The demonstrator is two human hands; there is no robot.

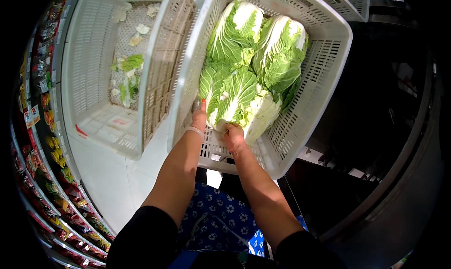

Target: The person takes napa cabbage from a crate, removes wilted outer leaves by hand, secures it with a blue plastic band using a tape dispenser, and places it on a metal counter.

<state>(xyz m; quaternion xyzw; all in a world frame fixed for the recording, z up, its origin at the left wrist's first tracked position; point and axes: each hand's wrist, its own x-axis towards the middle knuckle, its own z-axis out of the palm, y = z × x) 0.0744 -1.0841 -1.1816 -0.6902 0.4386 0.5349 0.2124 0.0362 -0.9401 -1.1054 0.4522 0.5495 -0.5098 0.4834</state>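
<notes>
Several heads of napa cabbage fill a white slatted plastic crate [331,57] in front of me. My left hand [199,118] lies along the left side of the near napa cabbage [234,92], thumb up, its other fingers mostly hidden. At that head's pale base, my right hand [234,136] has its fingertips curled against it. Right beside it is a paler, partly sunlit napa cabbage [262,115]. Behind them lie two more heads, a back left napa cabbage [234,32] and a back right napa cabbage [282,54].
Left of the full crate stands a second white plastic crate [91,68] with loose leaf scraps [130,62] on its bottom. Store shelves [53,145] with packaged goods line the far left. A dark surface [366,92] lies to the right, and another crate [352,2] is behind.
</notes>
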